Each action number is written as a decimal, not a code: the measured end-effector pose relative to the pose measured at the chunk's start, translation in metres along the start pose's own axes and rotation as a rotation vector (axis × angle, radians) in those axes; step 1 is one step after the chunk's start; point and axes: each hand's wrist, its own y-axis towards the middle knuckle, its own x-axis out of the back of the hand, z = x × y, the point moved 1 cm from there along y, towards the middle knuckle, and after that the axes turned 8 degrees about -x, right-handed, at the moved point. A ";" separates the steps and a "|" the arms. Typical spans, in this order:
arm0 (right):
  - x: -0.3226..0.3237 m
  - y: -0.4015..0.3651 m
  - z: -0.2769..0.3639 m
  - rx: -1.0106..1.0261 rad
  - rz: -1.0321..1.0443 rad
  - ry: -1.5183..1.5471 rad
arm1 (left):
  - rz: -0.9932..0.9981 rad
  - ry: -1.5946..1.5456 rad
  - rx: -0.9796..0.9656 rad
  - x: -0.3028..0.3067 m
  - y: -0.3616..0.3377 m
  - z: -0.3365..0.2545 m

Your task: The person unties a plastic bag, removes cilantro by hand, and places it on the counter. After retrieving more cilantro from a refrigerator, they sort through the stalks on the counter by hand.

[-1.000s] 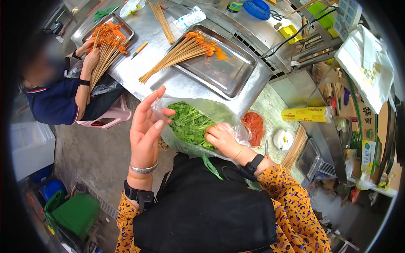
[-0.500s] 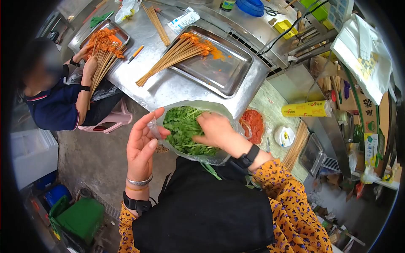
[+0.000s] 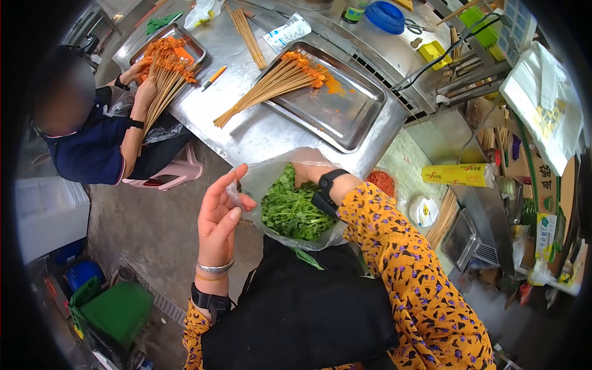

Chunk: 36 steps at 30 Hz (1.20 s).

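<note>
Where the greens (image 3: 296, 214) sit: heaped in the open plastic bag (image 3: 259, 177), right in front of the black apron (image 3: 302, 308) and near the tabletop (image 3: 246, 143) edge.
Left hand (image 3: 221, 217): fingers spread in a loose curl at the bag's rim, can't tell how firm the grip is.
Right hand (image 3: 304, 173): down in the bag, fingertips hidden, so no clue what it's got.
Bag risk: if the left rim slips, I reckon greens spill onto the floor (image 3: 154, 237).
Sleeve (image 3: 394, 240): might brush the red meat (image 3: 381, 181).
Elbow room: floor stretches left toward the pink stool (image 3: 176, 176); right looks tighter.
</note>
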 end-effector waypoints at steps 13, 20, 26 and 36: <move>-0.017 -0.160 -0.010 0.273 -0.895 0.061 | -0.050 -0.109 -0.159 -0.022 0.009 -0.016; -0.064 -0.140 -0.002 0.023 -0.690 -0.012 | 0.270 0.280 -0.303 -0.036 0.013 -0.023; -0.052 -0.125 0.015 0.223 -0.711 0.173 | 0.149 0.437 -0.393 -0.029 0.024 -0.011; -0.063 -0.148 0.008 0.605 -0.672 0.214 | 0.201 0.404 -0.384 -0.021 0.028 -0.012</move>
